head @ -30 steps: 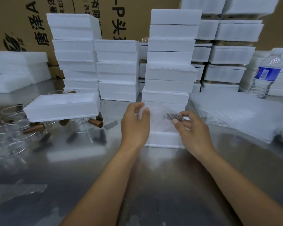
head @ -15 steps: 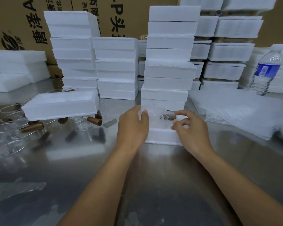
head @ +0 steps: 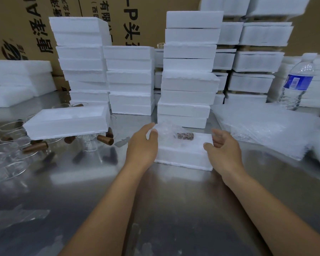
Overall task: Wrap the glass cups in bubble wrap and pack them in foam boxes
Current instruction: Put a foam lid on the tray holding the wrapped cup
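My forearms reach out over the steel tabletop (head: 174,209), where a crumpled sheet of clear film (head: 17,217) lies at the near left, its edges lost in glare. My left hand (head: 142,145) curls thumb and forefinger onto the left end of the bubble-wrapped glass cup (head: 166,131), which lies in the open foam box (head: 183,157) between my hands. Only its brown handle (head: 185,136) shows clearly through the wrap; the glass itself is hard to make out. My right hand (head: 224,150) hangs loose and apart at the box's right end, fingers relaxed, holding nothing; whether the thumb touches the foam I cannot tell.

To the left, unwrapped glass cups (head: 9,163) stand crowded, nearly invisible against the metal but for their rims and brown handles. A second foam box (head: 67,121) rests tilted on top of several and hides them. To the right lies a pile of bubble wrap sheets (head: 266,130), its far corner cut off by the frame.

Beyond rise stacks of foam boxes (head: 188,71), with a water bottle (head: 296,84) at the right. Cardboard cartons (head: 35,24) form the backdrop, their print partly covered.
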A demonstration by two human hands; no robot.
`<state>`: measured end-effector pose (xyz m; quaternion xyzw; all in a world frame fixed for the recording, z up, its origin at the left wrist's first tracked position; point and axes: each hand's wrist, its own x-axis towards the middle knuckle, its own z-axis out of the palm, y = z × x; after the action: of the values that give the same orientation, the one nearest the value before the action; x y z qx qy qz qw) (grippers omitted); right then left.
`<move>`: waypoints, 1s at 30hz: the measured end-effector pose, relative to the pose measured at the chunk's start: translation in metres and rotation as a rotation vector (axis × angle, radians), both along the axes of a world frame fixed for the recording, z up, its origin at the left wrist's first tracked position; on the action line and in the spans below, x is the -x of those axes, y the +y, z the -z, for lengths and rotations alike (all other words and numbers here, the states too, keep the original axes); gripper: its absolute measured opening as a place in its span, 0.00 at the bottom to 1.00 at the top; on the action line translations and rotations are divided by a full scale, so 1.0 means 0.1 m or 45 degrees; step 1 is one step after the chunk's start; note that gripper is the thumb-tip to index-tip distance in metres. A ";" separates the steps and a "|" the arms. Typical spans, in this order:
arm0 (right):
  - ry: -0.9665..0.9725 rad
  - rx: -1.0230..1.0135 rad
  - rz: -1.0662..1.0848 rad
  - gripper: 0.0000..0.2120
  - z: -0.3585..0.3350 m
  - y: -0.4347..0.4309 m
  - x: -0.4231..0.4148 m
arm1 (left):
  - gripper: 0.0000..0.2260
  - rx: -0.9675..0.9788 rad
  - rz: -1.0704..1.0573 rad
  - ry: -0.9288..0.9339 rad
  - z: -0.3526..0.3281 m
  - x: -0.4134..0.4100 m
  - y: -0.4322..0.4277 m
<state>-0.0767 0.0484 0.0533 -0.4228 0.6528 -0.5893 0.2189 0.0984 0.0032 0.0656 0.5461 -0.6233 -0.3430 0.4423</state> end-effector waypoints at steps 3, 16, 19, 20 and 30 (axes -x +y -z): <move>0.018 -0.021 -0.048 0.21 -0.01 0.00 0.05 | 0.16 0.006 0.000 0.026 -0.01 -0.03 -0.01; 0.075 -0.018 -0.136 0.19 -0.01 0.01 0.09 | 0.17 0.019 -0.006 -0.055 -0.03 -0.03 -0.02; 0.145 -0.024 -0.132 0.20 0.00 0.03 0.08 | 0.17 0.349 -0.123 -0.098 -0.09 -0.06 0.10; 0.170 -0.030 -0.124 0.20 0.00 0.03 0.08 | 0.17 0.469 -0.169 -0.165 -0.14 -0.11 0.12; 0.212 0.009 -0.092 0.20 -0.04 0.07 0.03 | 0.22 0.413 -0.470 -1.229 -0.34 -0.92 -0.14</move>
<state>-0.0800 0.0559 0.0575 -0.4943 0.6509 -0.5461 0.1834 0.1900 -0.0111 0.0997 0.6668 -0.6942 0.1309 0.2371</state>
